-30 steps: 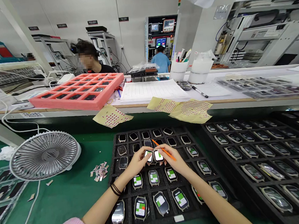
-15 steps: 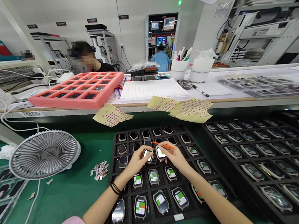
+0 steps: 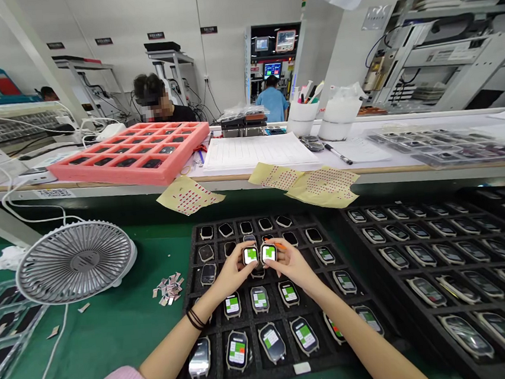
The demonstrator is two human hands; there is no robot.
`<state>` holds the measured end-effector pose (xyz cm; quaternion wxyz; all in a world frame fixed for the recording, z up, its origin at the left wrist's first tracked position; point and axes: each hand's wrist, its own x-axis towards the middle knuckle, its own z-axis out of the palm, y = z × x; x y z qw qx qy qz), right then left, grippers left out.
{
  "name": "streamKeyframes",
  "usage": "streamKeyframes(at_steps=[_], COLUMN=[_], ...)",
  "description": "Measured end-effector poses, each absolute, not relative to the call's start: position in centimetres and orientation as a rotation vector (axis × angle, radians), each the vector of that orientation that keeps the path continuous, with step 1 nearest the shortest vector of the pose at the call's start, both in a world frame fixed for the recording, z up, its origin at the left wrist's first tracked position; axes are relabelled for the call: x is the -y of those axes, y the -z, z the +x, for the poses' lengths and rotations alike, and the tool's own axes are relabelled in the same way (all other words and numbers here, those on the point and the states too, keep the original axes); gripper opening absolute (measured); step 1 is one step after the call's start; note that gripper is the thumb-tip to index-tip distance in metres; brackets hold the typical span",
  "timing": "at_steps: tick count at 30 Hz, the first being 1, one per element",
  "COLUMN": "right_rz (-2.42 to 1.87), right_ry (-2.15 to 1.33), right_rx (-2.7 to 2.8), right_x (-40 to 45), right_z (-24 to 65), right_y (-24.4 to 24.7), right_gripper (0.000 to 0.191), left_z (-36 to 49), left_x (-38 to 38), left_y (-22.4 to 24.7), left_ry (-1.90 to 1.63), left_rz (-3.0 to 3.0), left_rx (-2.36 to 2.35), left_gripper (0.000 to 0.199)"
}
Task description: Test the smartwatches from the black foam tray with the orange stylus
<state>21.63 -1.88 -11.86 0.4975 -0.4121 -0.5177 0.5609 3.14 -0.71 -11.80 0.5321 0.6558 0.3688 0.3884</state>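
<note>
My left hand is closed on a strapless smartwatch whose lit screen shows green and white blocks. A second smartwatch, lit in the same way, is gripped by my right hand. The two watches are held upright side by side, faces toward me. A thin orange stick shows partly behind the fingers of my right hand. Below both hands lies a black foam tray with strapless watches in its compartments. Several of those have lit green and white screens; others are dark.
A second black tray of watches lies to the right. On the left stand a grey fan and a pile of small tabs. A shelf ahead carries a pink foam tray and papers. Yellow dotted sheets hang from its edge.
Both watches have turned from tilted to facing me, and their screens show more fully. The orange stick has swung back behind my right fingers. A person opposite has shifted slightly right.
</note>
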Motion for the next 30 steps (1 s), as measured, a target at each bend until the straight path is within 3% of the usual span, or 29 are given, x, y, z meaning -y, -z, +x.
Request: streamKeyframes(at_steps=[22,30], right_rz=[-1.058,-0.990], right_ry=[-1.298,-1.334], right_rx=[1.195,1.223], right_x=[2.09,2.05], right_z=[21.78,21.54], right_y=[11.06,10.96], right_gripper=[0.032,0.040], left_z=[3.04,3.14], left_x=[0.70,0.81], left_y=[11.61,11.77], left_ry=[-0.915,-0.878], left_rz=[1.648,1.626], left_rx=[-0.931,-0.878], left_gripper=[0.028,0.045])
